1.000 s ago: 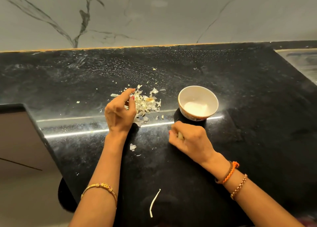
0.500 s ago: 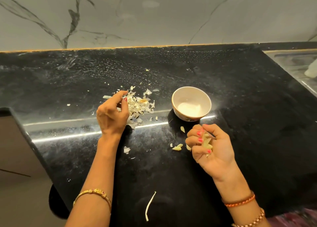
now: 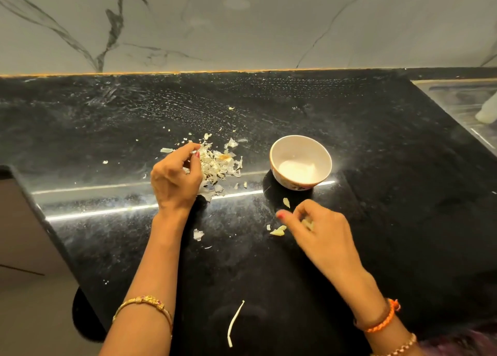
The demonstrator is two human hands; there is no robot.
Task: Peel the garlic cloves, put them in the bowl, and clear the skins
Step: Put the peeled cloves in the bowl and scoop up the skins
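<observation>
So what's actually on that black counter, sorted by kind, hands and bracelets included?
Bowl: 1
Pile of garlic skins: 1
Long pale strip: 1
Hands: 2, left hand and right hand
Bracelets: 3, gold bracelet, orange bracelet, beaded bracelet
Total: 8, loose scraps uncounted

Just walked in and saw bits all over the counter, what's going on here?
A person is clearing garlic skins. The left hand rests against the pile of skins, fingers curled at its edge. The right hand reaches for loose scraps in front of the bowl and seems to hold a few pieces. More scraps lie scattered on the black counter.
</observation>
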